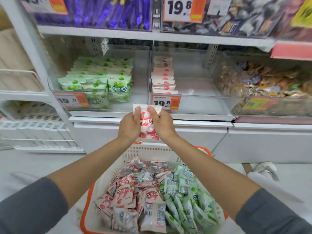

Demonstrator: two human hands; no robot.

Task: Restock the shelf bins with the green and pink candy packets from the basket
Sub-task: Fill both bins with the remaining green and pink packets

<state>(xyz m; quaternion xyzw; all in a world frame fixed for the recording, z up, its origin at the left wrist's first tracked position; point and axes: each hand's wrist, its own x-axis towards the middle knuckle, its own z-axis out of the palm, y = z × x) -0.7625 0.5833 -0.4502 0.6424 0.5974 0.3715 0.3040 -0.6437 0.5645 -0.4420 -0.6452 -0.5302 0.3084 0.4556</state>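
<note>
A pink candy packet point(146, 122) is held upright between both hands in front of the shelf edge, below the two bins. My left hand point(129, 124) grips its left side and my right hand point(163, 124) grips its right side. The left clear bin point(141, 78) holds rows of green packets point(101, 76). Along the left wall of the right clear bin point(194, 81) stands one row of pink packets point(163, 76). Below my arms, the white basket point(145, 151) with an orange rim holds several pink packets point(128, 196) on its left and green packets point(187, 191) on its right.
A neighbouring bin point(263, 81) at the right holds mixed brown and blue sweets. The shelf above carries purple packets point(108, 12) and dark packets point(244, 16). Price tags reading 19.8 hang on the bin fronts. A white shoe point(265, 169) is on the floor at right.
</note>
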